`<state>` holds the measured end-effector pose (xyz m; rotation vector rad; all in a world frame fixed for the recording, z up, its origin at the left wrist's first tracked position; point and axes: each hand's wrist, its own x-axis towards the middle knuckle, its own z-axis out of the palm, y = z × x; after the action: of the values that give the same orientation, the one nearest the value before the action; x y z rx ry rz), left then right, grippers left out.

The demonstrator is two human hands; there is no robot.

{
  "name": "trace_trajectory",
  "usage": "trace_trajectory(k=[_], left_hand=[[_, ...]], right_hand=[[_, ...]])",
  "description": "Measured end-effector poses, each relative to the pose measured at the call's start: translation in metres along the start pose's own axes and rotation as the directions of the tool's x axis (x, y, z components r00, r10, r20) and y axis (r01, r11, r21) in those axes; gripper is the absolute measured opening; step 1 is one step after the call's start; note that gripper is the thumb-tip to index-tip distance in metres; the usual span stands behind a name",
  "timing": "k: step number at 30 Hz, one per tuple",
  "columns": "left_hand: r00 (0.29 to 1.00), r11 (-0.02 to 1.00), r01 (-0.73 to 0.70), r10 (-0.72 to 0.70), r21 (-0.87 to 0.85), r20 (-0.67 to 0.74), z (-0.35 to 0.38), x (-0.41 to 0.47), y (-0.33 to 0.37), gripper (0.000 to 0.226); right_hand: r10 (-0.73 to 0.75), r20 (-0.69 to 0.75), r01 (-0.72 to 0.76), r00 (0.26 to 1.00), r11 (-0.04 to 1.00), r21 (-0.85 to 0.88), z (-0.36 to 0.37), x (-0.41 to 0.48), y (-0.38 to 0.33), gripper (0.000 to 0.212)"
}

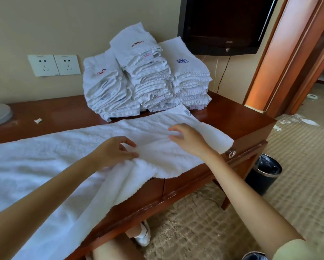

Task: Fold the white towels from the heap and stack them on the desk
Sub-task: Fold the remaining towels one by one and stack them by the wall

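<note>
One towel (54, 147) lies spread along the desk (232, 117) for folding; left hand (116, 151) pinches a crease, right hand (187, 139) presses loose-fingered, flattening it. Folded stacks (148, 77) sit behind, by the wall (44, 25).

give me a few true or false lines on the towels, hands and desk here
1. Three stacks of folded towels stand at the back of the desk. True.
2. The bin stands on the desk. False: it stands on the floor, right of the desk.
3. The left hand pinches a fold of the spread towel. True.
4. The towel lies wholly on the desk. False: part of it hangs over the front edge.
5. The TV shows a picture. False: its screen is dark.
</note>
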<state>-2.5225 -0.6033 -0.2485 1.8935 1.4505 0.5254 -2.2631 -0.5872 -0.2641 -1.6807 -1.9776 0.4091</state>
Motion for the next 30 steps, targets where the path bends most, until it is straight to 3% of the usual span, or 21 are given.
trace_trajectory(k=[2,5,11,14,17,24,28,30], left_hand=[[1.000,1.000,-0.009,0.009,-0.007,-0.026,-0.006,-0.016,-0.009,0.025],[0.992,0.995,-0.051,0.061,0.091,-0.112,-0.018,-0.044,-0.028,0.025],[0.905,0.940,-0.113,0.231,0.322,-0.357,-0.043,-0.107,-0.074,0.024],[0.880,0.940,-0.084,0.226,0.331,-0.417,-0.048,-0.145,-0.100,0.024],[0.867,0.904,-0.143,0.310,0.402,-0.390,-0.046,-0.181,-0.113,0.029],[0.861,0.835,-0.133,0.364,0.533,-0.356,-0.035,-0.224,-0.136,0.048],[0.818,0.799,-0.187,0.448,0.571,-0.360,-0.026,-0.231,-0.143,0.026],[0.816,0.755,-0.232,0.494,0.614,-0.300,-0.023,-0.231,-0.144,0.020]], right_hand=[[-0.150,0.168,0.116,0.974,0.973,0.200,0.019,-0.014,-0.038,0.033],[-0.327,0.307,0.233,0.894,0.923,0.307,0.047,-0.026,-0.084,0.033],[-0.521,0.371,0.414,0.768,0.847,0.333,0.081,-0.033,-0.146,0.040],[-0.596,0.387,0.479,0.704,0.800,0.361,0.089,-0.042,-0.156,0.030],[-0.651,0.415,0.525,0.635,0.758,0.387,0.094,-0.059,-0.168,0.028],[-0.756,0.362,0.764,0.545,0.626,0.158,0.113,-0.085,-0.182,0.032],[-0.795,0.364,0.857,0.485,0.515,-0.017,0.121,-0.089,-0.177,0.013],[-0.799,0.363,0.860,0.480,0.510,-0.015,0.122,-0.089,-0.176,0.007]])
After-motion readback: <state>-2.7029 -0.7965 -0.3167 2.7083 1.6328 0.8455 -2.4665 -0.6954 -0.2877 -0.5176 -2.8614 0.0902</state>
